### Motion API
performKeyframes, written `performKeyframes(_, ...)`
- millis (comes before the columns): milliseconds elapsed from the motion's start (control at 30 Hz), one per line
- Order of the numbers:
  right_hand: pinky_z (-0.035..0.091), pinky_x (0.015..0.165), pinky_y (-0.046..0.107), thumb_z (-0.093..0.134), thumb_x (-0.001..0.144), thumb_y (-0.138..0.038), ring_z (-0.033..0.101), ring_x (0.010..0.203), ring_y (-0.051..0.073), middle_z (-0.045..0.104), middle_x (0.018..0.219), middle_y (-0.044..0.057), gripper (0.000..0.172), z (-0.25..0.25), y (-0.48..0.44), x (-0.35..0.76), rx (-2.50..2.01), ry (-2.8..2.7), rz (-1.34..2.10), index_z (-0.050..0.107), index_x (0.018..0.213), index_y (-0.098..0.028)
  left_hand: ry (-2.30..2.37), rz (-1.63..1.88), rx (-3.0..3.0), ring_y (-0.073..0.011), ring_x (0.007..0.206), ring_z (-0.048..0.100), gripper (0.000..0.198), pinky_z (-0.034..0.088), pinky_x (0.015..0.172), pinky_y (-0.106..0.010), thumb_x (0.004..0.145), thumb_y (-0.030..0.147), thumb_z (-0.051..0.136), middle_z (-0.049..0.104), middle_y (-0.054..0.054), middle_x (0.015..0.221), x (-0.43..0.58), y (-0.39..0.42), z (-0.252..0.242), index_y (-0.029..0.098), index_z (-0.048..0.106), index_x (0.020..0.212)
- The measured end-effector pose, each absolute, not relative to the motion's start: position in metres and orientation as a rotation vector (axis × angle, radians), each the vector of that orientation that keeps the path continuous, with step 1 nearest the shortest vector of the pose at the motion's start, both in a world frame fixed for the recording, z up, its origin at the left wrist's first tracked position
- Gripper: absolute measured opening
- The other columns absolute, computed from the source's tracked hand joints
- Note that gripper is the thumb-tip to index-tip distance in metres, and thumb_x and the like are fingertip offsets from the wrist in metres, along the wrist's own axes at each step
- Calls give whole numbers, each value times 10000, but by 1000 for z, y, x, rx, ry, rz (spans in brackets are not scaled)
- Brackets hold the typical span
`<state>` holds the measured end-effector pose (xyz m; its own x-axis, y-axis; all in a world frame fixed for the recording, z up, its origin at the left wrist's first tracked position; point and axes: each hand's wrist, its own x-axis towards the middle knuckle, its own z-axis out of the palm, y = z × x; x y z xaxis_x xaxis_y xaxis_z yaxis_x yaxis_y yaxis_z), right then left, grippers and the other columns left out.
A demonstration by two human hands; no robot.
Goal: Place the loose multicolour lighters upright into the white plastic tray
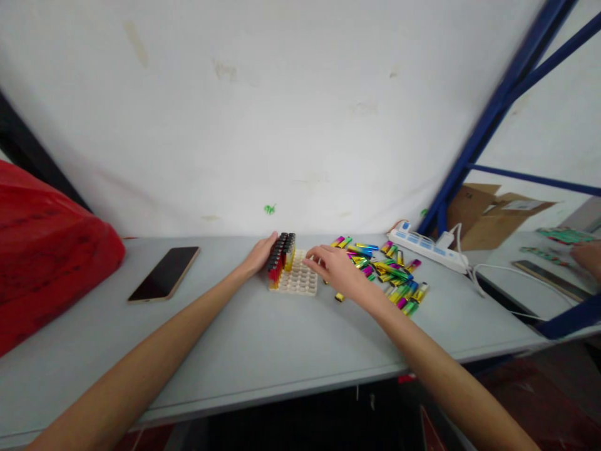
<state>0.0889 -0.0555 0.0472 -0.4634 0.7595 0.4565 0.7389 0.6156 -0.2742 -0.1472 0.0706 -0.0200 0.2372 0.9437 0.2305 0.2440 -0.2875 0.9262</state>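
Note:
A pale tray [305, 290] with rows of round holes lies on the grey table. Small shiny tubes with dark tops [278, 260] stand upright in its left rows, red to yellow in colour. My left hand [260, 255] rests against the tray's left side and those tubes, its fingertips partly hidden behind them. Over the tray's right part hovers my right hand [331, 266], fingers curved and slightly apart, with nothing visible between them. Just right of it, a loose pile of shiny multicoloured tubes [397, 274] lies scattered, partly covered by my right hand and forearm.
A dark-screened phone [165, 273] lies left of the tray. A red bag [51, 244] bulges at the far left. Behind the pile sit a white power strip [427, 246] and its cable. Blue rack posts [488, 125], a cardboard box [493, 216] and another person's hand [588, 255] are at right.

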Motion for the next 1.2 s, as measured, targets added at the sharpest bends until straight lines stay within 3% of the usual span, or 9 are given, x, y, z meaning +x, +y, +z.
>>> performKeyframes(200,482,842,327,546,990,-405,659,932,214,729,1009,63,256,85,-101,203,-1195,-2493,277,743,1023,-245,1108,1095,1715,-300,919,680,759,486,863,-387,837,827,412,784,-97,914,-148,75,-23,150,750,894)
performKeyframes(400,507,915,405,564,945,-474,665,1020,280,711,1127,113,321,66,-112,263,-1476,-2478,318,771,1070,-263,1136,1098,1712,-299,874,680,760,496,825,-383,831,835,406,770,-98,828,-149,75,-24,150,735,827)
performKeyframes(567,496,984,423,544,961,-482,658,1073,278,697,1165,117,361,45,-115,274,-1507,-2469,295,750,1155,-258,1143,1086,1720,-294,873,676,760,493,821,-379,836,834,399,771,-91,844,-149,75,-24,152,734,838)
performKeyframes(733,534,942,414,520,978,-456,674,1009,254,681,1135,123,342,21,-117,272,-1508,-2379,181,733,1145,-247,1127,1086,1736,-287,902,678,759,487,846,-376,850,824,386,780,-91,909,-149,75,-24,155,742,882)
performKeyframes(900,536,950,436,548,970,-394,667,1032,262,668,1140,135,292,2,-107,257,-1501,-2221,16,711,1133,-215,1161,1090,1721,-291,884,675,775,484,844,-382,828,843,393,771,-92,843,-149,75,-22,146,731,842)
performKeyframes(1200,522,910,380,589,944,-361,660,1003,239,665,1113,106,224,23,-84,259,-1375,-2487,304,760,1027,-240,1151,1090,1712,-307,922,676,782,478,895,-402,810,856,405,776,-105,872,-147,72,-20,147,732,848)
